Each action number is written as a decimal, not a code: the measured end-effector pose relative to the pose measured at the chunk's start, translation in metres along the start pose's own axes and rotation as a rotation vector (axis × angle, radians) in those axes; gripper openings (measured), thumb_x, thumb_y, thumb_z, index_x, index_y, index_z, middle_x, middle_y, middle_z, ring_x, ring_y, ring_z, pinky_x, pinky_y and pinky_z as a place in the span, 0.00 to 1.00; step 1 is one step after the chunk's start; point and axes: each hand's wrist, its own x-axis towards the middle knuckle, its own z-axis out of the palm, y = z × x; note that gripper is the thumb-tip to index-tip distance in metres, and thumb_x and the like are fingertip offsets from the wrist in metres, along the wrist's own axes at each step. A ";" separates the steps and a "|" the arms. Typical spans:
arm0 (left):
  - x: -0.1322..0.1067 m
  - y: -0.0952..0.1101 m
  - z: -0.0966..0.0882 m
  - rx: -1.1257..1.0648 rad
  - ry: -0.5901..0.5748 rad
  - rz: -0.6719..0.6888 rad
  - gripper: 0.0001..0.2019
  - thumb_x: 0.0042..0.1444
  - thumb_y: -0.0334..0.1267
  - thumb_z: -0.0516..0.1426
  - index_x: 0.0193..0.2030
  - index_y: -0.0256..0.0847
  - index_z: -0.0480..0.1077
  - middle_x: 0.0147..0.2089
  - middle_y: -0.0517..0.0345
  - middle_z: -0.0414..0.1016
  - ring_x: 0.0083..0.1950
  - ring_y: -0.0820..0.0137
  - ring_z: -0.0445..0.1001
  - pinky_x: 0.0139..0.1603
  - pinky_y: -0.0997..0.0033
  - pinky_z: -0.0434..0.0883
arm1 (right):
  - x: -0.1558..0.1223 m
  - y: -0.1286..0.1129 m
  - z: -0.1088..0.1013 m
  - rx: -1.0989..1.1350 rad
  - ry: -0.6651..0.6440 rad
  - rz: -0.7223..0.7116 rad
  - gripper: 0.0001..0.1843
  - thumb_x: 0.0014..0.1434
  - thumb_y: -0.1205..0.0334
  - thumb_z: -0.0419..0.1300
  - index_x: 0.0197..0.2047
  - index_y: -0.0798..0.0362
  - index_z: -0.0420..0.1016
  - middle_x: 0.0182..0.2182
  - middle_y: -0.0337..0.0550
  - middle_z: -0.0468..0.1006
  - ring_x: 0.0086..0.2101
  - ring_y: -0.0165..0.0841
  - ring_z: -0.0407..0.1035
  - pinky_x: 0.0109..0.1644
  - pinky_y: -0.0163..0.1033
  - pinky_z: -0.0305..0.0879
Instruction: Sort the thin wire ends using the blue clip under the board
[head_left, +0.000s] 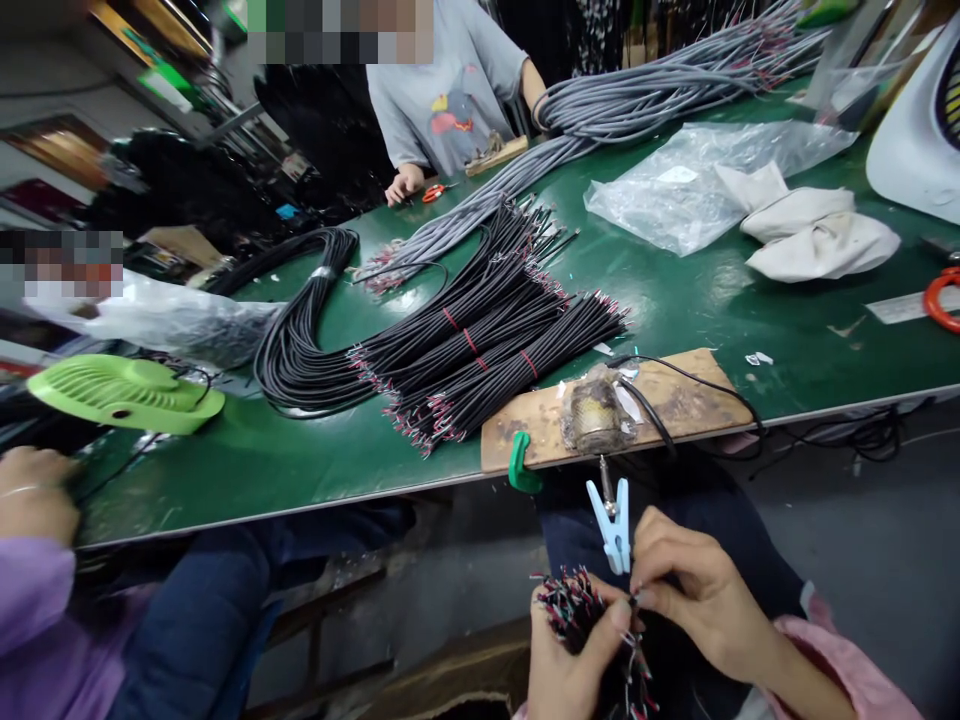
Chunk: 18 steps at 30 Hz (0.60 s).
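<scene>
My left hand is wrapped round a bundle of black cables whose stripped ends show red, white and green wires. Beside it, my right hand pinches the end of one cable at the edge of the bundle; its fingertips nearly meet my left thumb. Just above both hands hangs a light blue clothespin, joined to a metal tip that sticks out from a mesh-covered device. That device sits on a scorched wooden board, held at the table edge by a green clamp.
Tied bundles of black cables lie on the green table, with long grey cables behind. A green fan, plastic bag, white cloth and orange-handled scissors lie around. One co-worker's hand is at left; another person sits opposite.
</scene>
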 end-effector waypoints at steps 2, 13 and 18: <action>0.003 0.004 0.000 0.002 -0.070 0.076 0.15 0.46 0.49 0.68 0.25 0.39 0.74 0.24 0.57 0.74 0.29 0.66 0.74 0.35 0.69 0.70 | -0.001 0.005 0.002 0.264 -0.065 0.184 0.09 0.59 0.58 0.66 0.31 0.53 0.77 0.28 0.39 0.70 0.31 0.32 0.64 0.37 0.37 0.58; 0.009 0.036 0.002 0.168 -0.087 0.374 0.05 0.48 0.38 0.67 0.25 0.42 0.78 0.23 0.59 0.75 0.26 0.69 0.72 0.31 0.73 0.66 | 0.042 -0.003 0.001 0.436 0.035 0.375 0.22 0.61 0.43 0.61 0.34 0.57 0.76 0.26 0.38 0.68 0.27 0.29 0.59 0.33 0.34 0.57; 0.014 0.045 0.002 0.165 -0.065 0.444 0.04 0.46 0.38 0.69 0.26 0.45 0.79 0.24 0.59 0.78 0.25 0.69 0.73 0.30 0.74 0.67 | 0.058 -0.013 0.009 0.510 -0.021 0.383 0.25 0.58 0.40 0.62 0.39 0.57 0.79 0.29 0.43 0.73 0.29 0.31 0.65 0.33 0.34 0.61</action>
